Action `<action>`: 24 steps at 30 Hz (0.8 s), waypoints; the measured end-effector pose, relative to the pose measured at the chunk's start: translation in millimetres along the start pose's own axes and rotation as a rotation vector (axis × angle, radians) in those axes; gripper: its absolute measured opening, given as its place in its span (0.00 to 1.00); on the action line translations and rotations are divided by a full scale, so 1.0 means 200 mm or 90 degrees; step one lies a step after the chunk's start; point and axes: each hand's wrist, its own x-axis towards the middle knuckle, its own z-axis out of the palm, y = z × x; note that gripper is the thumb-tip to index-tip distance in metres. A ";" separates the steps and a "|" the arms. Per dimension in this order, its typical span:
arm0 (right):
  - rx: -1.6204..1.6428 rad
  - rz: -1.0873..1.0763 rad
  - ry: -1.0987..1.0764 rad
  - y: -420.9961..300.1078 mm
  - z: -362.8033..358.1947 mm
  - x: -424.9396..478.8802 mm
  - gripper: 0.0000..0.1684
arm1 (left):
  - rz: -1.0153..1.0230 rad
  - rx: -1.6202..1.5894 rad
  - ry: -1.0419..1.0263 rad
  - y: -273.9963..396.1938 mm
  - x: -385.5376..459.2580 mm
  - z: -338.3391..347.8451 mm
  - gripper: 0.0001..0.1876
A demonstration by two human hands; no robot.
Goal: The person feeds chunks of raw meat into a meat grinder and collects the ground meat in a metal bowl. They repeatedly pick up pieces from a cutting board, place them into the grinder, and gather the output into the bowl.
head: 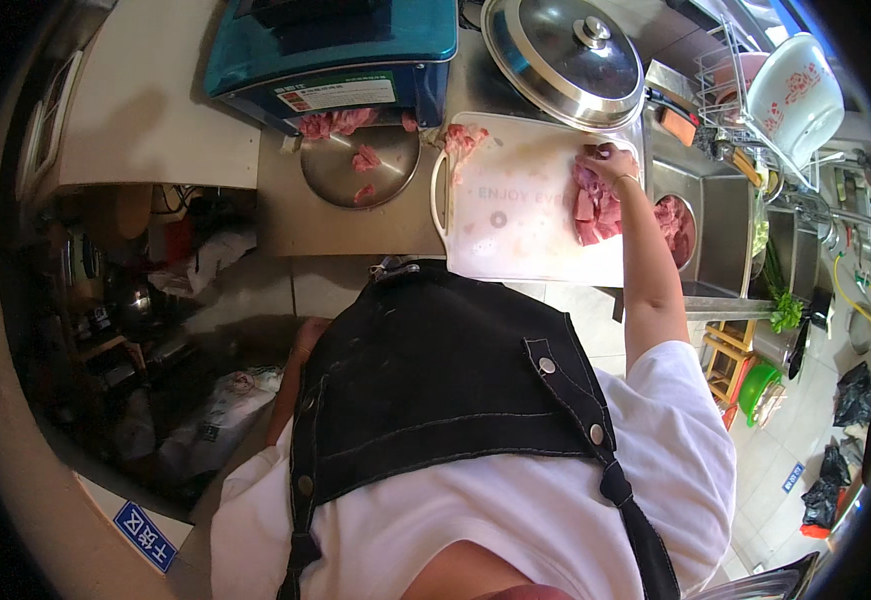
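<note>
My right hand [610, 163] is at the far right part of a white plastic cutting board [510, 247], its fingers closed on the upper end of a row of raw meat pieces [597, 214]. A paler scrap of raw meat [465, 139] lies at the board's upper left corner. My left hand [312, 331] hangs low beside the black apron, mostly hidden by it; its fingers cannot be made out. Left of the board, a round steel pan [323, 184] holds small meat pieces under a blue machine [424, 94], with more meat showing at the machine's lower opening.
A steel lid with a glass centre [537, 56] stands behind the board. To the right are a steel sink [724, 217], a round container of raw meat [675, 229], and a wire rack with a white bowl [795, 97]. A white cabinet [165, 97] stands at the left.
</note>
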 end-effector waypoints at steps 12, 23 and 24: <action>0.034 -0.395 0.034 -0.40 -0.29 -0.39 0.15 | -0.039 0.124 -0.047 0.38 -0.07 0.07 0.12; 0.460 -0.469 -0.117 -1.97 -1.06 -0.49 0.26 | -0.029 0.053 -0.033 -0.24 -0.04 0.26 0.13; 0.502 -0.467 -0.134 -2.08 -1.10 -0.51 0.28 | -0.028 0.051 -0.027 -0.23 -0.01 0.25 0.13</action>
